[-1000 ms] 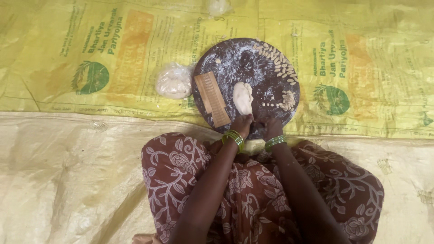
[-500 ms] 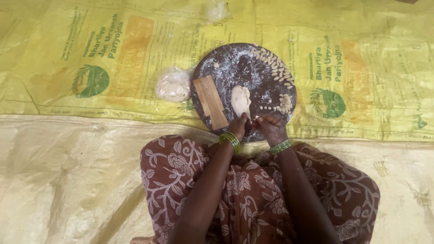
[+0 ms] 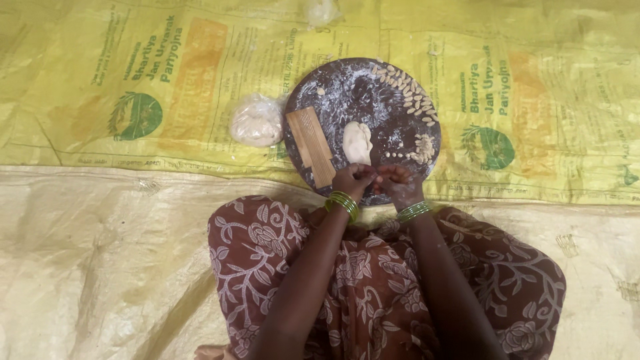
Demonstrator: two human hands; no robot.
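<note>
A round dark board, dusted with flour, lies on the yellow sheet in front of me. On it are a pale lump of dough, a ribbed wooden paddle and several small shaped dough pieces along its far right rim. My left hand and my right hand meet at the board's near edge, fingertips pinched together, just below the lump. Whatever they pinch is too small to make out. Both wrists wear green bangles.
A bag of dough lies left of the board. Another small clear bag sits at the far edge. Yellow printed sacks cover the ground, with a plain pale sheet nearer me. My patterned brown garment covers my lap.
My hands have shifted slightly along the board's near edge and stay pinched together. The dough lump and paddle lie as before.
</note>
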